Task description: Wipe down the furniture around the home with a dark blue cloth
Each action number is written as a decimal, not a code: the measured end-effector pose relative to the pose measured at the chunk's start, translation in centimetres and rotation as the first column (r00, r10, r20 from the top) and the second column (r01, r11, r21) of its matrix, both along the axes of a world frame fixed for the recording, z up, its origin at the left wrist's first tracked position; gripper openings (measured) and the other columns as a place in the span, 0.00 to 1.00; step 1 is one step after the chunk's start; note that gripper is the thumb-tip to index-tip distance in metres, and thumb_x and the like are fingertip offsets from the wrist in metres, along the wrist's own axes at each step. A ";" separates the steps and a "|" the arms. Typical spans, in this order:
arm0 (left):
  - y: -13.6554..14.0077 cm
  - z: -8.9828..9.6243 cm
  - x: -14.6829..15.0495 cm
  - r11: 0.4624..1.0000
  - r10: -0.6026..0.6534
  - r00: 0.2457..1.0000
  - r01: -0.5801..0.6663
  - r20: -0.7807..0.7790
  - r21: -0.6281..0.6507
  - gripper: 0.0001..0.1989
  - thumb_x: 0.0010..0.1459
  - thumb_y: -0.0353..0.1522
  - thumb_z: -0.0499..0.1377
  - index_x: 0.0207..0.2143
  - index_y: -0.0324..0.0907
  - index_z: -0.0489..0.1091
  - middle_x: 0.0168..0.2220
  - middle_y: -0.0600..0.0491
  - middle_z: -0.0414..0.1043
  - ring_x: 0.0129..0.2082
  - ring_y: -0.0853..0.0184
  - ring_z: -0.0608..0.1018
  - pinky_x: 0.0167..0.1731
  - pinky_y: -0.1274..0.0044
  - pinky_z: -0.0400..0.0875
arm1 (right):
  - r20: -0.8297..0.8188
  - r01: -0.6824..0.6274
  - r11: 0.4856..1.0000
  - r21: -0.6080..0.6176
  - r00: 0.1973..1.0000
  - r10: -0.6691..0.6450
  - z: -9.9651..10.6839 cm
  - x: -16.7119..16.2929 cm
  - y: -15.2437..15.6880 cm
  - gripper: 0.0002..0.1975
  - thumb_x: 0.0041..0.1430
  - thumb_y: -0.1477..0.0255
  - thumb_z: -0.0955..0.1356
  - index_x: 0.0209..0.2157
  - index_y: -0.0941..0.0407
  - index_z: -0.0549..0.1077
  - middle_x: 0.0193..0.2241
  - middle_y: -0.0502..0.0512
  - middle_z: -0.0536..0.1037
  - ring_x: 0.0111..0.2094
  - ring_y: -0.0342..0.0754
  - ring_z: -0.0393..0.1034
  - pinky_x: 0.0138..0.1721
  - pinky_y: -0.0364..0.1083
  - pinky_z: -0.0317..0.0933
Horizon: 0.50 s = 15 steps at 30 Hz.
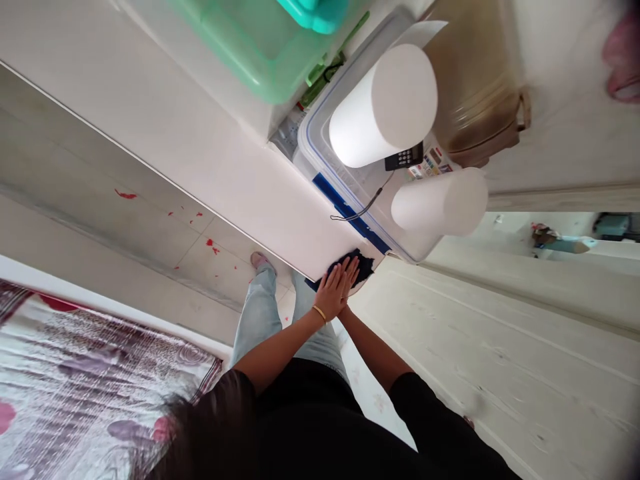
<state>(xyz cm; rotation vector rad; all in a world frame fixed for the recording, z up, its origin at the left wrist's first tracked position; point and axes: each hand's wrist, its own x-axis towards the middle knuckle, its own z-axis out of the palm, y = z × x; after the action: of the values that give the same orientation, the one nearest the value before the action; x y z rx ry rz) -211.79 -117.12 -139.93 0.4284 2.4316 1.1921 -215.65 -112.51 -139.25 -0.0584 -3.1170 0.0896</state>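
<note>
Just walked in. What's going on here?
A person's left hand and right hand are close together, fingers extended, on a dark cloth near the end of a white surface. Beside them is a clear lidded container; two white cylinders rest on it.

From the wearer's head, one camera looked forward and steeply down past the black shirt (310, 433), close below it, to the left hand (330, 289) and right hand (352, 270), the white tabletop (225, 157) slanting diagonally across the view.
</note>
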 end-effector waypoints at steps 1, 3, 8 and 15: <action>-1.4 -0.3 0.0 0.999 0.044 0.999 -0.044 0.005 0.003 0.37 0.64 0.37 0.55 0.72 0.33 0.50 0.75 0.41 0.39 0.75 0.53 0.46 0.73 0.57 0.45 | 0.008 -0.014 1.000 0.014 1.000 0.014 -0.9 0.0 -0.5 0.33 0.73 0.62 0.52 0.63 0.73 0.67 0.63 0.84 0.65 0.72 0.60 0.51 0.66 0.59 0.56; -4.3 -0.8 -0.4 0.985 0.172 0.985 -0.172 0.007 0.010 0.39 0.61 0.38 0.58 0.71 0.33 0.52 0.74 0.39 0.42 0.75 0.50 0.48 0.72 0.56 0.46 | 0.035 -0.066 0.997 0.026 0.997 0.065 -2.6 -0.4 -2.2 0.34 0.73 0.63 0.51 0.65 0.74 0.64 0.66 0.83 0.61 0.73 0.62 0.48 0.68 0.62 0.53; -10.6 -1.9 -3.0 0.897 0.442 0.897 -0.442 -0.023 0.006 0.45 0.56 0.38 0.63 0.72 0.39 0.50 0.75 0.41 0.43 0.75 0.48 0.46 0.73 0.54 0.41 | 0.118 -0.302 0.952 0.041 0.948 0.295 -3.8 -3.9 -9.0 0.30 0.74 0.65 0.55 0.71 0.66 0.56 0.71 0.73 0.53 0.74 0.63 0.42 0.70 0.66 0.47; -19.8 -2.6 -7.7 0.710 0.704 0.705 -0.701 -0.083 0.065 0.50 0.47 0.39 0.70 0.71 0.43 0.54 0.75 0.47 0.41 0.76 0.49 0.44 0.74 0.58 0.30 | 0.099 -0.527 0.849 -0.035 0.844 0.527 -2.7 -10.2 -19.8 0.35 0.75 0.59 0.56 0.73 0.66 0.48 0.73 0.72 0.47 0.75 0.63 0.36 0.73 0.65 0.38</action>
<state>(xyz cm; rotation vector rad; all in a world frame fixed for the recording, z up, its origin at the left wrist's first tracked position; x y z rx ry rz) -219.49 -136.89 -142.53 -0.5267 2.7618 1.5122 -225.84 -132.35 -141.96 0.8265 -3.1314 0.1070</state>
